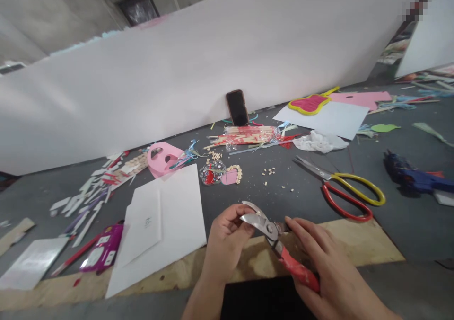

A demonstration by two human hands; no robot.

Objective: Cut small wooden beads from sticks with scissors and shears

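Note:
My right hand (319, 251) is wrapped around the red-handled pruning shears (271, 230), whose blades point up and to the left, parted. At the blade tips, the fingers of my left hand (230, 237) are pinched together. A tiny pale bit shows between the blades, but what the left fingertips hold is too small to make out. Beyond the hands lie small cut pale pieces (271, 172), scattered on the dark tabletop. Further left is a small pink piece (230, 176) edged with similar pale pieces, beside a clear dish (212, 173) of small beads.
Scissors (333, 175) with red and yellow handles lie to the right, near a blue glue gun (414, 175). White sheets (180, 206) and a purple packet (104, 246) are at left. A phone (237, 108) leans on the white partition (213, 59) behind bundled sticks (248, 135).

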